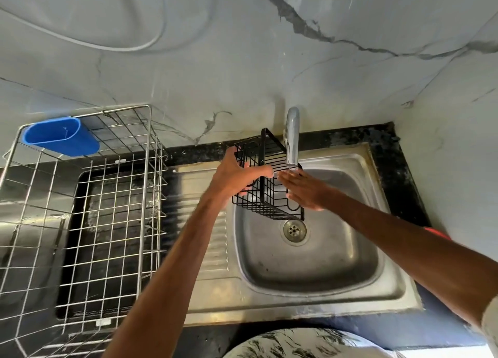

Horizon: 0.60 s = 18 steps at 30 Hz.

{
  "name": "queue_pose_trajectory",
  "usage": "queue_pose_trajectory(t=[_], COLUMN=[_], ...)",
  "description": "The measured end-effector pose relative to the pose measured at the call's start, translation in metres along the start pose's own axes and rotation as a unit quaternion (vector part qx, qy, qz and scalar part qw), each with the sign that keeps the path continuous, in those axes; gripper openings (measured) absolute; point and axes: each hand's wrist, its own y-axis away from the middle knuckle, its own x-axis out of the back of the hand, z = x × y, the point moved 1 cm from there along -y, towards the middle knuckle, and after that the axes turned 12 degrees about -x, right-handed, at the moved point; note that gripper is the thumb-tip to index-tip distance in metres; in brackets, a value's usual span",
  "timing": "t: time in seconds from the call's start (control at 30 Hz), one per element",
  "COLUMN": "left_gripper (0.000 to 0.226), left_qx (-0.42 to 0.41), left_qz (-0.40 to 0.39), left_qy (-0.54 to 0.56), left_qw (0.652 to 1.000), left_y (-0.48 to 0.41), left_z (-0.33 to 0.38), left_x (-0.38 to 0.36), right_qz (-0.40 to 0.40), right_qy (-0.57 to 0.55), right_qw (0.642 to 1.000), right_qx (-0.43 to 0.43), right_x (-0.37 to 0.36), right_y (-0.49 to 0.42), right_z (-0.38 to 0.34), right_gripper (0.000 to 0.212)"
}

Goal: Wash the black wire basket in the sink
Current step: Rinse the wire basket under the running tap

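Observation:
The black wire basket (269, 193) hangs tipped on its side over the steel sink (336, 263), just under the chrome tap (292, 136). My left hand (237, 177) grips its left side, thumb reaching across the top wires. My right hand (304, 190) lies with straight fingers against the basket's right face, below the tap's spout. Part of the basket is hidden behind my left hand.
A large steel wire dish rack (107, 217) stands left of the sink on the black counter, with a blue plastic cup holder (62, 136) hooked on its back rim. The sink drain (294, 231) sits below the basket. A marbled wall rises behind.

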Motion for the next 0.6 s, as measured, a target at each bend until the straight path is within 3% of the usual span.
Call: queue_pose_trajectory(t=[0.07,0.3,0.6], left_gripper=[0.132,0.11,0.121], left_qx=[0.001,0.037,0.054], left_qz=[-0.011,-0.035,-0.013], left_qy=[0.008,0.058,0.108], left_qw=[1.0,0.997,0.993], left_y=[0.001,0.004,0.004], left_z=[-0.001,-0.012,-0.015], left_x=[-0.001,-0.003,-0.013], right_qz=[-0.001,0.022,-0.005], right_qy=[0.002,0.022,0.021], right_qw=[1.0,0.999,1.0], right_qx=[0.001,-0.007,-0.011], right_x=[0.001,-0.003,0.0], right_y=[-0.003,-0.004,0.001], right_z=[0.001,0.002,-0.007], right_gripper=[0.066,0.07,0.068])
